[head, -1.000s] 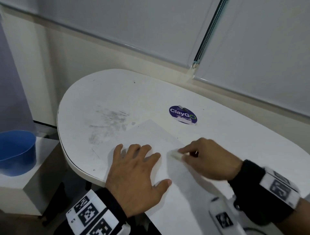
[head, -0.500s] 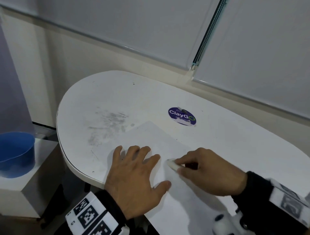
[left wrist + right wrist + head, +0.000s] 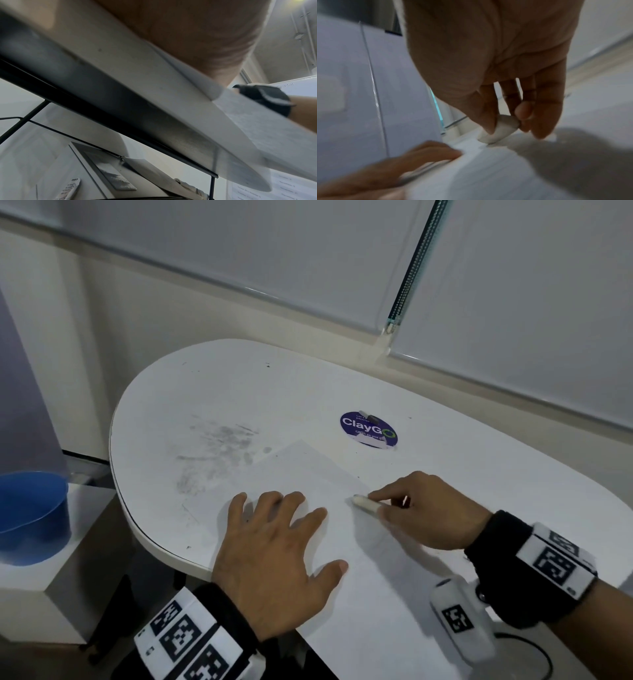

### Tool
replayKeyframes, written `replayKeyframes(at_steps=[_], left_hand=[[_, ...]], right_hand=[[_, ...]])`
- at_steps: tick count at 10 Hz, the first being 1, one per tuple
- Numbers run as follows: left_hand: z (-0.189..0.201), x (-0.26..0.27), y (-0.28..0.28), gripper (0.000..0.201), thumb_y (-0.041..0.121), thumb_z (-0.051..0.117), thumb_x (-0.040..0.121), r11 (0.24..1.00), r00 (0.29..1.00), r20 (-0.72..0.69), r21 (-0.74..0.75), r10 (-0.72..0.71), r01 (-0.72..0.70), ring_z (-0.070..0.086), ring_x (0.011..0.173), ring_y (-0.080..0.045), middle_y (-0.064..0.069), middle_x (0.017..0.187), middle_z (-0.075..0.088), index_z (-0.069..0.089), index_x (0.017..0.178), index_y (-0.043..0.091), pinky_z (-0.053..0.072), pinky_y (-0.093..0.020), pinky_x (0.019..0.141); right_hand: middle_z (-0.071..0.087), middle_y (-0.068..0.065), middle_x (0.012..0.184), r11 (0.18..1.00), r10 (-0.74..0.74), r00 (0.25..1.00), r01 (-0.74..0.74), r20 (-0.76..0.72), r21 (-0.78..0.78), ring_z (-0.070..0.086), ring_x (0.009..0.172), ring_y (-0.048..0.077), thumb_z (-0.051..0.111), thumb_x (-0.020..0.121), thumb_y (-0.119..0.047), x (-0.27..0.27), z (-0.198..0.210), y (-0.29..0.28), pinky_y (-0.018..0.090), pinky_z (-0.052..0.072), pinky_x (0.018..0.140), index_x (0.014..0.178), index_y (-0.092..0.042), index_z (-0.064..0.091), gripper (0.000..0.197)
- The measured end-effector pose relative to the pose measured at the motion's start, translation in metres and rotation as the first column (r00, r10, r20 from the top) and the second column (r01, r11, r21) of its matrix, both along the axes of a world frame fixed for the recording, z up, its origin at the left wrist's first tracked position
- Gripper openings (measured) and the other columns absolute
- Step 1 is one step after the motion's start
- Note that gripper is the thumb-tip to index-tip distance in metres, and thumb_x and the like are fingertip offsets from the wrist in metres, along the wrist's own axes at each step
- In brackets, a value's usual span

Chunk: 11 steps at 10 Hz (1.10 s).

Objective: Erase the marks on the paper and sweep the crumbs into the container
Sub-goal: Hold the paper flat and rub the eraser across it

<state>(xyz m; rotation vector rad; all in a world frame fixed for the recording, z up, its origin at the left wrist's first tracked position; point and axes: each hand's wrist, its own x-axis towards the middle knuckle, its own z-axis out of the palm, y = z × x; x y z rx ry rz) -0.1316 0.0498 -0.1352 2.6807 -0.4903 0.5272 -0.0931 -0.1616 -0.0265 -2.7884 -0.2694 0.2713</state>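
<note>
The left hand [image 3: 274,563] presses flat, fingers spread, on the white paper sheet [image 3: 370,594], while the right hand [image 3: 424,511] pinches the small white eraser [image 3: 365,503] against the sheet's right edge.

my left hand [image 3: 197,35] fills the frame from 12 to 1 o'clock, its underside pressed down on the paper [image 3: 260,129], which runs off toward 4 o'clock past the table edge [image 3: 120,86]. that edge cuts a blurred diagonal from 10 to 4. at 3 o'clock my other forearm wears a black wrist strap [image 3: 267,98]. thin black frame rods [image 3: 25,119] show at 8 o'clock.
</note>
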Motion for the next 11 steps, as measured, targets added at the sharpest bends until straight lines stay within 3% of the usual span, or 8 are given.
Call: replayKeyframes(at_steps=[1, 3, 4, 6, 7, 8, 10, 11], left_hand=[[0.000, 0.000, -0.001, 0.065, 0.075, 0.048, 0.077, 1.000, 1.000, 0.000, -0.015, 0.004, -0.004, 0.056, 0.117, -0.025, 0.003, 0.127, 0.063, 0.069, 0.120, 0.032, 0.030, -0.060, 0.104], [-0.001, 0.001, 0.000, 0.065, 0.074, 0.048, 0.078, 1.000, 1.000, 0.001, 0.004, 0.002, -0.002, 0.056, 0.117, -0.026, 0.001, 0.128, 0.062, 0.069, 0.121, 0.030, 0.032, -0.061, 0.103], [-0.001, 0.000, 0.000, 0.065, 0.075, 0.048, 0.079, 1.000, 1.000, 0.003, 0.014, 0.005, -0.005, 0.056, 0.117, -0.026, 0.001, 0.129, 0.062, 0.069, 0.122, 0.030, 0.030, -0.060, 0.104], [0.000, 0.001, 0.000, 0.065, 0.074, 0.048, 0.079, 1.000, 1.000, 0.004, 0.016, 0.011, -0.011, 0.056, 0.116, -0.027, 0.001, 0.127, 0.063, 0.069, 0.121, 0.030, 0.030, -0.059, 0.103], [0.000, -0.001, 0.000, 0.065, 0.075, 0.047, 0.079, 1.000, 1.000, 0.005, 0.019, 0.007, -0.007, 0.056, 0.116, -0.026, 0.001, 0.127, 0.063, 0.069, 0.121, 0.030, 0.028, -0.058, 0.104], [0.001, 0.000, 0.000, 0.065, 0.075, 0.047, 0.079, 1.000, 1.000, 0.001, 0.015, 0.012, -0.012, 0.056, 0.116, -0.026, 0.002, 0.127, 0.062, 0.069, 0.121, 0.030, 0.030, -0.059, 0.104], [0.000, -0.001, 0.001, 0.065, 0.075, 0.046, 0.080, 1.000, 1.000, -0.009, 0.016, 0.007, -0.007, 0.055, 0.117, -0.027, 0.002, 0.128, 0.062, 0.069, 0.122, 0.030, 0.028, -0.058, 0.104], [0.001, 0.001, -0.001, 0.065, 0.075, 0.048, 0.078, 1.000, 1.000, -0.011, 0.010, 0.015, -0.015, 0.055, 0.117, -0.026, 0.002, 0.128, 0.062, 0.069, 0.121, 0.031, 0.029, -0.058, 0.103]], right_hand=[[0.071, -0.003, 0.078, 0.997, -0.065, 0.992, 0.061, 0.108, 0.043, 0.063, 0.069, 0.010, 0.056, 0.091, -0.043, 0.004, 0.002, -0.009, 0.036, 0.054, 0.078, 0.095, -0.043, 0.073, 0.018], [0.071, 0.000, 0.084, 0.999, 0.027, 1.000, -0.027, 0.004, 0.027, 0.062, 0.076, 0.012, 0.051, 0.087, -0.053, -0.007, -0.004, 0.002, 0.025, 0.050, 0.077, 0.101, -0.045, 0.070, 0.024], [0.071, -0.001, 0.082, 0.997, -0.068, 0.991, 0.071, 0.115, -0.019, 0.063, 0.078, 0.012, 0.053, 0.091, -0.048, 0.002, -0.001, -0.007, 0.029, 0.050, 0.080, 0.103, -0.036, 0.074, 0.027], [0.072, -0.002, 0.083, 0.999, 0.016, 1.000, -0.016, -0.007, 0.032, 0.063, 0.077, 0.012, 0.045, 0.075, -0.068, -0.006, -0.003, 0.003, 0.025, 0.050, 0.078, 0.097, -0.048, 0.070, 0.038], [0.072, -0.003, 0.084, 0.996, -0.079, 0.991, 0.083, 0.110, -0.026, 0.063, 0.082, 0.012, 0.053, 0.091, -0.048, 0.004, -0.003, -0.007, 0.030, 0.050, 0.084, 0.105, -0.036, 0.074, 0.028], [0.073, -0.006, 0.087, 1.000, 0.019, 0.999, -0.020, 0.027, 0.024, 0.063, 0.079, 0.006, 0.050, 0.086, -0.053, -0.007, -0.006, 0.005, 0.025, 0.050, 0.079, 0.104, -0.038, 0.073, 0.033], [0.060, -0.013, 0.063, 0.995, -0.082, 0.990, 0.087, 0.117, -0.040, 0.054, 0.064, 0.006, 0.053, 0.095, -0.043, 0.015, -0.007, 0.004, 0.021, 0.042, 0.064, 0.106, -0.036, 0.074, 0.025], [0.068, -0.008, 0.079, 0.997, 0.009, 0.996, -0.002, 0.085, -0.075, 0.059, 0.075, 0.006, 0.048, 0.093, -0.044, 0.000, -0.006, 0.005, 0.022, 0.046, 0.074, 0.109, -0.037, 0.073, 0.030]])
